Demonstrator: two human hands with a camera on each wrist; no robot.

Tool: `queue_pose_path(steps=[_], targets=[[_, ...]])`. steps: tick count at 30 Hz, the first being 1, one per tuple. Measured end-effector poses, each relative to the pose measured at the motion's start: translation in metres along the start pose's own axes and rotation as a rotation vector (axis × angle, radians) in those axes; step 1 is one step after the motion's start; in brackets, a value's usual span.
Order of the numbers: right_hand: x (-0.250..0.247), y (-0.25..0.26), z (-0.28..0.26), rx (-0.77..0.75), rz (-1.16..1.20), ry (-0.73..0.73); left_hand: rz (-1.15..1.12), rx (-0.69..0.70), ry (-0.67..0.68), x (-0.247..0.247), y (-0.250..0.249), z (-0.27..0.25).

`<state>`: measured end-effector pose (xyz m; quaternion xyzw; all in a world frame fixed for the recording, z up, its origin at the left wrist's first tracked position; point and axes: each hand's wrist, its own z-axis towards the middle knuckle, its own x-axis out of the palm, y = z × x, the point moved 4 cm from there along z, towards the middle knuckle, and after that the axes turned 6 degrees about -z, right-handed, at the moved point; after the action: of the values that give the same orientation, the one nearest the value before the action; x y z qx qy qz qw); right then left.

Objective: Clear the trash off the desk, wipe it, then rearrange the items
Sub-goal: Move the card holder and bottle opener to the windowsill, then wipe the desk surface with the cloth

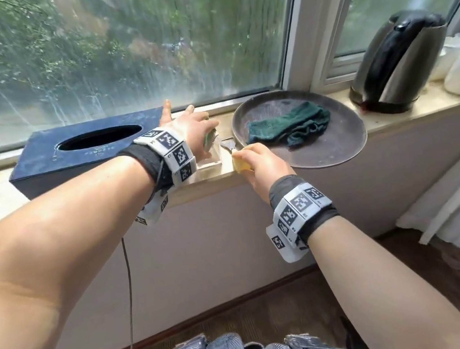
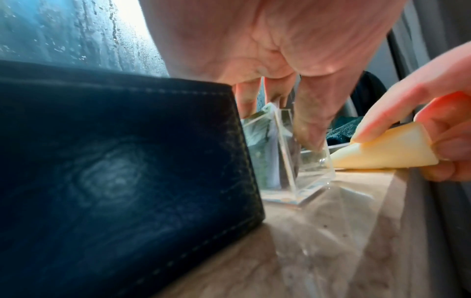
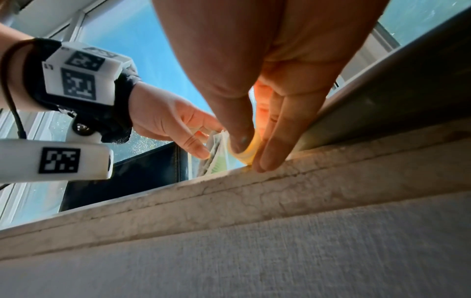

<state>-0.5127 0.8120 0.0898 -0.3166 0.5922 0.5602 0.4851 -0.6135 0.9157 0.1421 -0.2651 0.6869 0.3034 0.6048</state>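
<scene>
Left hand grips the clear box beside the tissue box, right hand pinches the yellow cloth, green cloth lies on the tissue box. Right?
Not quite. The head view shows the green cloth lying in the round tray, not on the tissue box. The rest holds: left hand on the clear box, right hand pinching the yellow cloth.

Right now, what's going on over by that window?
A person is tidying the ledge. Their left hand grips a clear plastic box with packets inside, beside the dark tissue box. Their right hand pinches a folded yellow cloth against the ledge. A green rag lies on the round tray.
</scene>
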Motion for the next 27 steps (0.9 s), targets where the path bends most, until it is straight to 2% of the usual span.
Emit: queue_pose_path(steps=[4,10,17,20,23,27], targets=[[-0.004,0.003,0.017,0.027,-0.149,0.037,-0.015,-0.018,-0.011,0.001,0.003,0.003],[-0.006,0.013,0.035,0.036,-0.222,0.151,-0.056,-0.047,-0.026,0.003,0.006,0.003],[-0.013,0.012,0.017,0.036,-0.094,-0.022,-0.150,-0.072,-0.048,0.005,0.012,-0.007],[-0.023,0.008,0.008,0.028,-0.067,-0.092,-0.209,-0.038,-0.107,0.002,0.007,-0.014],[-0.036,-0.002,-0.001,0.036,-0.046,-0.131,-0.213,-0.004,-0.108,-0.001,-0.004,-0.015],[-0.053,-0.036,-0.015,0.115,-0.022,-0.143,-0.334,0.102,-0.133,-0.012,-0.034,-0.013]])
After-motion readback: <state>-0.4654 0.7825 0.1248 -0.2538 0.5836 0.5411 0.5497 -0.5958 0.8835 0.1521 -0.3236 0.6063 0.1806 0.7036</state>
